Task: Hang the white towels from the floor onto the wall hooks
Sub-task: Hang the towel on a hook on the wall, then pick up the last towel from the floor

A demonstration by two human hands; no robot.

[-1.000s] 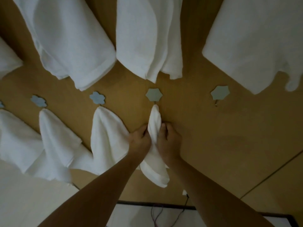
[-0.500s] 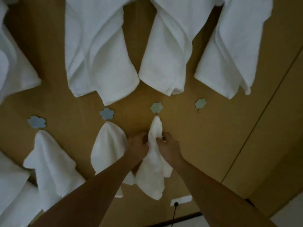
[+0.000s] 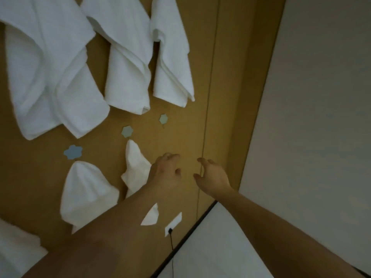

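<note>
Both hands have been withdrawn from the narrow white towel (image 3: pixel 135 167), which was pinched between them half a second ago. That towel is now hung from the pale green hook (image 3: pixel 127 131) on the brown wall panel (image 3: pixel 180 127), and its lower part is covered by the left forearm. The left hand (image 3: pixel 166 175) is held just right of the towel, fingers loosely curled and nothing grasped. The right hand (image 3: pixel 212 177) is positioned further right, fingers spread and relaxed, nothing held. A second towel (image 3: pixel 86 189) is hung below the blue flower hook (image 3: pixel 73 152). One green hook (image 3: pixel 163 118) is left bare. Larger white towels (image 3: pixel 124 57) are hung above.
</note>
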